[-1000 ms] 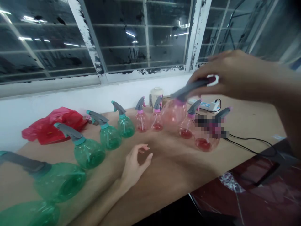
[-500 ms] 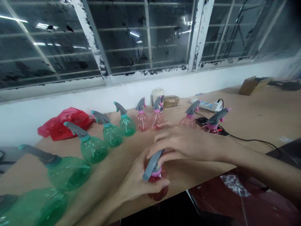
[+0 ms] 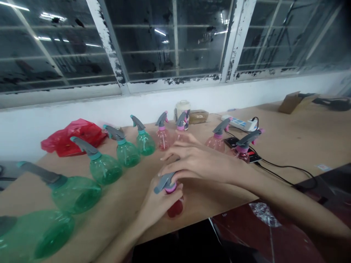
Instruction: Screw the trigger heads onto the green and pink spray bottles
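A pink spray bottle with a grey trigger head stands near the table's front edge. My left hand is wrapped round its body, thumb just below the pink collar. From above, my right hand holds the grey head between thumb and fingers, its other fingers fanned out over the table. Behind the right hand are more pink spray bottles, two of them partly covered by it or by the wrist. Green spray bottles line up in a curve on the left, the nearest cut off by the picture's edge.
A red plastic bag lies at the back left. Along the wall stand a patterned cup and a small brown package. A phone, a power strip and cables are on the right, with an open cardboard box beyond.
Both hands and the held bottle have shifted slightly left and away from the front edge. The fingers remain on the bottle. The whole view has turned a little.
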Available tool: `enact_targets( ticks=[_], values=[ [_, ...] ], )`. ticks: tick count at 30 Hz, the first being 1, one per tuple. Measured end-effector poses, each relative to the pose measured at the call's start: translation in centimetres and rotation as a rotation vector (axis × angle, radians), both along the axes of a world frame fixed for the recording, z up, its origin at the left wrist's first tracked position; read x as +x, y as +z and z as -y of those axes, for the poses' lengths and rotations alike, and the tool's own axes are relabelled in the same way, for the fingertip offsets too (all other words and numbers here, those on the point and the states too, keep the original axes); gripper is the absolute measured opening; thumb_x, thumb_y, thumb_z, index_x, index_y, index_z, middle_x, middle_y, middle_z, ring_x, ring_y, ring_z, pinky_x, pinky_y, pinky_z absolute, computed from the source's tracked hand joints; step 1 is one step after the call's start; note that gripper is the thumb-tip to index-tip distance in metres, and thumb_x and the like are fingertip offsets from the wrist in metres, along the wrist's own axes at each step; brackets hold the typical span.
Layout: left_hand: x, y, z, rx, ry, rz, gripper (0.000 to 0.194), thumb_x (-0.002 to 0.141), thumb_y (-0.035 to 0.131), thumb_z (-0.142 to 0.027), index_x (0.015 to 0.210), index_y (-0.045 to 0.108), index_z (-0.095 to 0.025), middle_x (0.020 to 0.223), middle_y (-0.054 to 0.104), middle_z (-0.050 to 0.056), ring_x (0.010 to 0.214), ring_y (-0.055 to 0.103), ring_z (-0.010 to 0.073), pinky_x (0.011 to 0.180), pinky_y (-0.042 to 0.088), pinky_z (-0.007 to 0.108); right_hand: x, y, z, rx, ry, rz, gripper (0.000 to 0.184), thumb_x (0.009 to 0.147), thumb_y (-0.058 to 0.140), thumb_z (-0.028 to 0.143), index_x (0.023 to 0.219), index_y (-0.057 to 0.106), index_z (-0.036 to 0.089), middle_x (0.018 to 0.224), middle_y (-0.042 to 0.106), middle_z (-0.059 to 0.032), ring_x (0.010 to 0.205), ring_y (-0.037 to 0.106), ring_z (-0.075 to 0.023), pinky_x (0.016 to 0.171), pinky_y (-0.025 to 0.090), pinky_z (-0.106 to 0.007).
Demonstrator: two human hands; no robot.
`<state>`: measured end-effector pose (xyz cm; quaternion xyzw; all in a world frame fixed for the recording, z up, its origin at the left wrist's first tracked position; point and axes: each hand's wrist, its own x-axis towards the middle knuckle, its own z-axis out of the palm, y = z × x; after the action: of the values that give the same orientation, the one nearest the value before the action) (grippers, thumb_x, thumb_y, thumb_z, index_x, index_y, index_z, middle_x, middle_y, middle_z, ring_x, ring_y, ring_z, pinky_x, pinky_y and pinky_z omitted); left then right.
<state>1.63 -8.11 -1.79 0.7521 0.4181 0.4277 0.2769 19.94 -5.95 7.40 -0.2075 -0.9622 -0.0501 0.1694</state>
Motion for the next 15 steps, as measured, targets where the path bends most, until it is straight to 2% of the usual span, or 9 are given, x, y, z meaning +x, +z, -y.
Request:
enact_targets(
  ticks=[2, 5, 10, 15],
  values=[
    [-0.4, -0.1, 0.2, -0.012, -0.010, -0.007, 0.012, 0.077, 0.068, -0.030, 0.088, 0.066, -0.027, 0.089, 0.070, 0.001, 0.086, 0.067, 0.0243, 0.084, 0.057, 0.047, 0.0, 0.2, 0.0, 0.070, -0.005, 0.018, 0.024, 0.099, 0.051, 0.031, 0.114, 0.069, 0.030, 0.127, 0.062, -0.0052, 0.115, 0.051, -0.0204, 0.107, 0.020, -0.046],
    [-0.8, -0.1, 0.4, -0.045, -0.026, -0.019, 0.014, 0.076, 0.071, -0.036, 0.087, 0.067, -0.028, 0.086, 0.070, 0.001, 0.082, 0.067, 0.0236, 0.080, 0.058, 0.044, 0.0, 0.5, 0.1, 0.115, 0.010, 0.034, 0.026, 0.099, 0.050, 0.029, 0.118, 0.068, 0.033, 0.128, 0.062, -0.0043, 0.114, 0.051, -0.0208, 0.110, 0.018, -0.049],
    [-0.4, 0.3, 0.2, -0.127, -0.015, -0.010, 0.016, 0.077, 0.065, -0.032, 0.090, 0.069, -0.024, 0.095, 0.073, 0.002, 0.091, 0.068, 0.0240, 0.088, 0.055, 0.042, 0.0, 0.8, 0.4, 0.065, 0.000, 0.083, 0.031, 0.099, 0.048, 0.019, 0.120, 0.067, 0.033, 0.131, 0.060, -0.0035, 0.121, 0.050, -0.0195, 0.113, 0.018, -0.050],
    [0.4, 0.4, 0.1, -0.090, 0.031, 0.066, 0.014, 0.080, 0.059, -0.027, 0.089, 0.068, -0.022, 0.093, 0.073, 0.004, 0.088, 0.068, 0.0224, 0.086, 0.054, 0.039, -0.1, 0.7, 0.6, 0.017, -0.061, 0.039, 0.036, 0.100, 0.045, 0.021, 0.131, 0.058, 0.035, 0.144, 0.051, -0.0053, 0.133, 0.044, -0.0220, 0.115, 0.018, -0.056]
  ],
)
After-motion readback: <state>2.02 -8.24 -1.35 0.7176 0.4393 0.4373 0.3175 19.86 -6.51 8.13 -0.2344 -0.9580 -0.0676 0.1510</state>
